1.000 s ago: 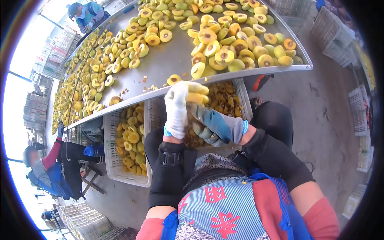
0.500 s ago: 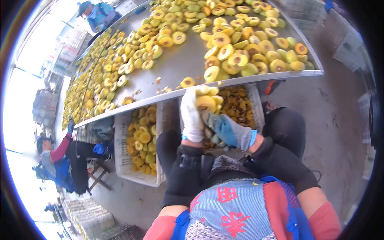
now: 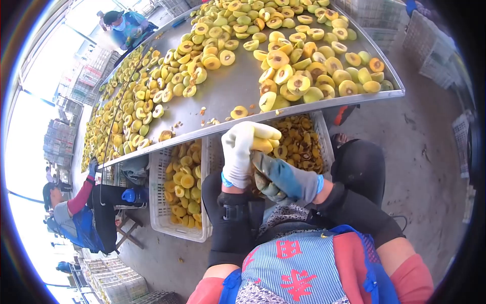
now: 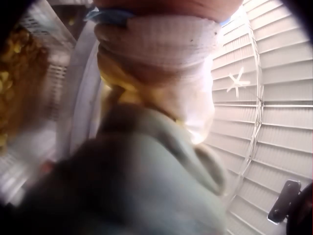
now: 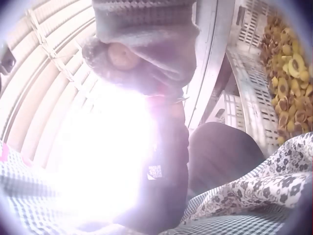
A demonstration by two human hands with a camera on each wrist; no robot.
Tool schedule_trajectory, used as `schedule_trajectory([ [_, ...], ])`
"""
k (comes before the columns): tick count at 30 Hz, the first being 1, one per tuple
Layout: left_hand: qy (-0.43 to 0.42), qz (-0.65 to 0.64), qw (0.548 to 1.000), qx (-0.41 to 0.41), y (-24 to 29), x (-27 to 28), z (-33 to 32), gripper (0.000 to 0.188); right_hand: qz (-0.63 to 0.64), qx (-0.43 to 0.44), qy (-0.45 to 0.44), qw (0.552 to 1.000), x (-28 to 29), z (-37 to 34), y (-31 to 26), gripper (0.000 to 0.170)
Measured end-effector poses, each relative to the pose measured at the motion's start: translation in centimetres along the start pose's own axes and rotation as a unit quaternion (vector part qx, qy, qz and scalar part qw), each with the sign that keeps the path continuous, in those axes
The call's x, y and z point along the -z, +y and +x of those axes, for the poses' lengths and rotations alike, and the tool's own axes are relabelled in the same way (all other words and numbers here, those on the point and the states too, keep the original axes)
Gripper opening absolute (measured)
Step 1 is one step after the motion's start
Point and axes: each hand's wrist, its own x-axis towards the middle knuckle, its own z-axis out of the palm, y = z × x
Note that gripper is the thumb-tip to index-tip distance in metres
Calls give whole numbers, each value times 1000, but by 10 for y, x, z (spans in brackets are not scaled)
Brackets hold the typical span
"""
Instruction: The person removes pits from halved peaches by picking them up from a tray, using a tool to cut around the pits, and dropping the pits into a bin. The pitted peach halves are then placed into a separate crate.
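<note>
The left hand (image 3: 238, 154), in a white glove with yellow fingers, curls round a partly hidden orange-yellow fruit half (image 3: 262, 146) below the tray's front edge. Against it lies the right hand (image 3: 288, 177) in a grey-blue glove, fingers bent, thumb at the fruit; whatever its palm holds is hidden. In the left wrist view the right glove (image 4: 146, 171) covers much of the left hand (image 4: 161, 68). A round tan spot (image 5: 123, 56) shows at the right glove (image 5: 151, 44) in the right wrist view; what it is stays unclear.
A metal tray (image 3: 223, 86) carries many halved fruits. Below it stand a white crate (image 3: 158, 202) of fruit halves and another crate (image 3: 324, 131) of darker pieces. Other people (image 3: 126, 28) work at the far left and the left side (image 3: 86, 218). Stacked crates (image 3: 430, 45) stand right.
Since half a second ago the hands have moved slightly left and down in view, and the left fingers have turned over the fruit, covering its cut face.
</note>
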Motion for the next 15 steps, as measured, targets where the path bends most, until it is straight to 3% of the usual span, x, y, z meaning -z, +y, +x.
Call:
schedule_trajectory([
  [4, -10, -17, 999, -26, 1, -5, 7, 47, 103, -18, -98, 990, 9, 4, 3, 58],
  [5, 42, -107, 993, -13, -14, -5, 10, 42, 91, -20, -74, 993, 6, 4, 1, 56],
  [8, 166, -145, 975, 39, -7, -16, 18, 37, -43, 34, 49, 997, -2, 8, 0, 55],
  [9, 135, -258, 957, 4, -17, -1, 23, 34, -197, 285, 47, 937, 9, 28, 26, 54],
  [10, 103, -366, 924, -29, -34, 26, 28, 34, -144, 241, 53, 958, 9, 30, 32, 53],
  [11, 205, -75, 963, -157, -50, 48, 29, 31, -89, 196, 59, 975, 7, 32, 37, 52],
  [13, 323, 51, 924, -196, -24, 58, 19, 27, 44, 19, -8, 999, -1, 2, 3, 55],
  [14, 353, -121, 921, -112, 9, 55, 4, 26, 90, 9, -15, 996, 8, 7, 9, 58],
  [15, 394, -87, 905, -134, 7, 82, -1, 30, 136, 0, -22, 990, 21, 19, 18, 61],
])
